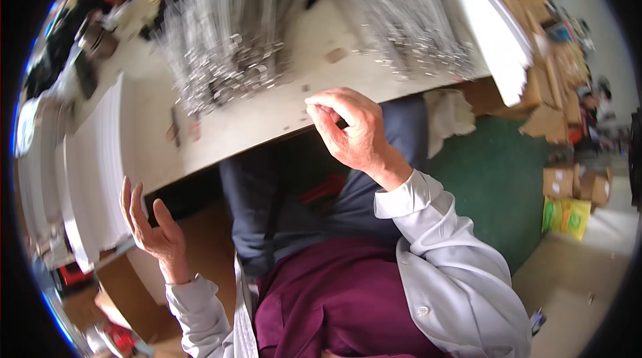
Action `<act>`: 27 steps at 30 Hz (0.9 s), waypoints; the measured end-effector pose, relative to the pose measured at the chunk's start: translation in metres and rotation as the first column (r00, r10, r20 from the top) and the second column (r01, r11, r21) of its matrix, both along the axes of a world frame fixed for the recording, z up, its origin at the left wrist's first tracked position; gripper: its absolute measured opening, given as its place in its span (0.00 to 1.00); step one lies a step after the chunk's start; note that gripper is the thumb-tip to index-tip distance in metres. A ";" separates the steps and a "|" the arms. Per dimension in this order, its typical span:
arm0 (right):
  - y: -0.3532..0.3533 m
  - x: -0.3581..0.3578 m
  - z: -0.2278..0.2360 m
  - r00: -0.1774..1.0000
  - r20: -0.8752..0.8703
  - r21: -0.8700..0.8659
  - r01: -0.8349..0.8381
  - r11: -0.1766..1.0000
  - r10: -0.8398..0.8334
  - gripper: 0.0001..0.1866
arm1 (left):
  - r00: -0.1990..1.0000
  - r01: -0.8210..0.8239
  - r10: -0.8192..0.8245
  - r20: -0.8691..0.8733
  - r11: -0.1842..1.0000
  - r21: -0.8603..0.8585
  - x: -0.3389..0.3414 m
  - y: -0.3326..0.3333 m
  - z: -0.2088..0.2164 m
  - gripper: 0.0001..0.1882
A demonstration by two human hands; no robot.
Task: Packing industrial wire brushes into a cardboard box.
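Note:
My right hand [349, 129] hovers over the near edge of the white table [234, 134], thumb and fingers drawn together in a pinch. Whatever may be between its fingertips is too small to make out. My left hand [158, 232] is raised in front of the table, fingers apart and holding nothing, beside a stack of white sheets [100, 164]. On the table lie two bundles of thin, greyish strips with shiny ends: a left bundle [231, 37] and a right bundle [418, 20]. Both are blurred by motion.
Another white stack [491, 27] stands at the table's right end. Cardboard boxes [548, 84] are piled beyond it, with a yellow-green bag [566, 216] on the floor. A pale cloth [447, 117] hangs under the table edge. Cluttered items crowd the far left.

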State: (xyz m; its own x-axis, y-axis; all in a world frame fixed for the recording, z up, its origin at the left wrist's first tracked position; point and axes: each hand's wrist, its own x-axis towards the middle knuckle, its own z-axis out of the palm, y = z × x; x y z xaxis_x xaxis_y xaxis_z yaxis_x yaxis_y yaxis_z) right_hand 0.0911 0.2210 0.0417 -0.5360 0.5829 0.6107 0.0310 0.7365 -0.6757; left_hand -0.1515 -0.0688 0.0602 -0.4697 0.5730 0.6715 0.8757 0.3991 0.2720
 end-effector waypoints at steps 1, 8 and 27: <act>0.010 0.014 0.007 0.999 0.007 0.025 0.051 0.998 -0.051 0.04 | 0.999 0.031 -0.031 -0.007 0.999 -0.020 0.002 0.015 -0.005 0.16; 0.120 0.161 0.006 0.690 0.247 0.334 0.598 0.729 -0.680 0.11 | 0.980 0.106 -0.118 0.162 0.991 0.086 0.001 0.098 -0.036 0.13; 0.228 0.305 -0.005 0.217 0.420 0.730 0.497 0.470 -0.881 0.30 | 0.999 -0.033 0.031 0.025 0.998 0.054 -0.016 0.113 -0.072 0.17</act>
